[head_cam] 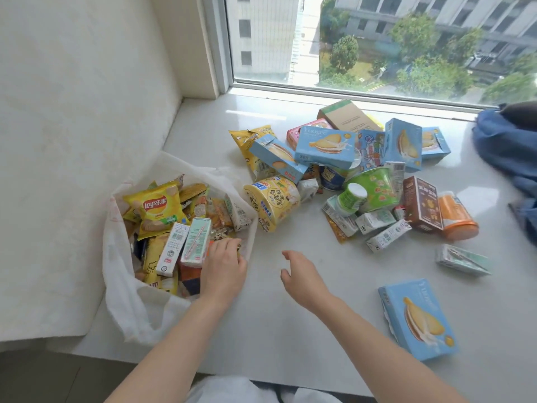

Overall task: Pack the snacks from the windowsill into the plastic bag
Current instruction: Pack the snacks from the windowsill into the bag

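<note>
White plastic bag [125, 289] lies open on the windowsill [290, 330], mouth toward the window. The left hand [223, 271] reaches into its right edge; whether its fingers [229, 245] pinch anything cannot be told. Just left of them a mint carton [196, 242] stands upright, long axis pointing toward the window. The right hand [302, 276] hovers beside, loosely spread and empty; beyond it lies the snack pile [348, 175].

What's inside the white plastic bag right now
In the plastic bag: a yellow Lay's chip packet on top, two small drink cartons, and yellow and orange wrapped snacks. The left hand reaches in. Whatever lies underneath is covered.
</note>
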